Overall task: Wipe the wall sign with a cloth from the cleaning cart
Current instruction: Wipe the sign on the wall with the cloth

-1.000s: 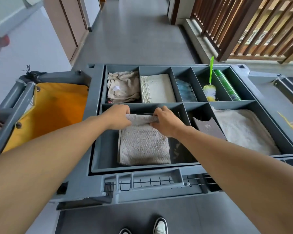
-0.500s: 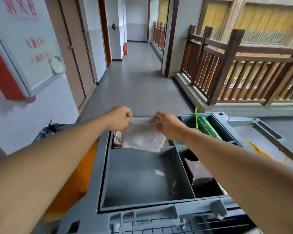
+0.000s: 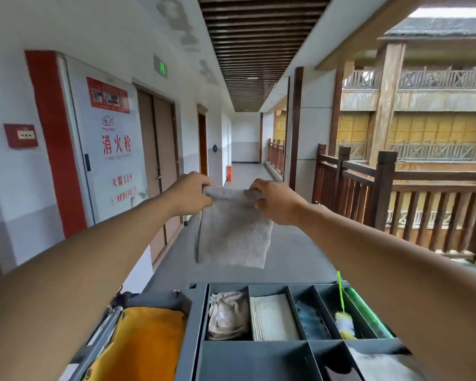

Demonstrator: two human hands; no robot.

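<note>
Both hands hold a grey cloth [image 3: 232, 229] by its top edge, out at arm's length above the cleaning cart [image 3: 198, 325]. The left hand [image 3: 191, 193] has its grip pinched shut on the upper left corner, and the right hand [image 3: 276, 200] has its grip pinched shut on the upper right corner, so the top edge runs bunched between the two. The rest of the cloth hangs below the grips as a flat sheet, its lower edge free in the air and well clear of the cart's tray.

Below, in the far row of the cart's compartments, lie a crumpled beige rag [image 3: 227, 316], a stack of folded white cloths [image 3: 275, 317], and a small duster with a green handle [image 3: 342, 312]. An orange bag [image 3: 146, 345] hangs at the cart's left.

On the left wall stands a red-framed fire hydrant cabinet [image 3: 105, 141] with red lettering. A wooden railing [image 3: 396, 199] runs along the right of the corridor.
</note>
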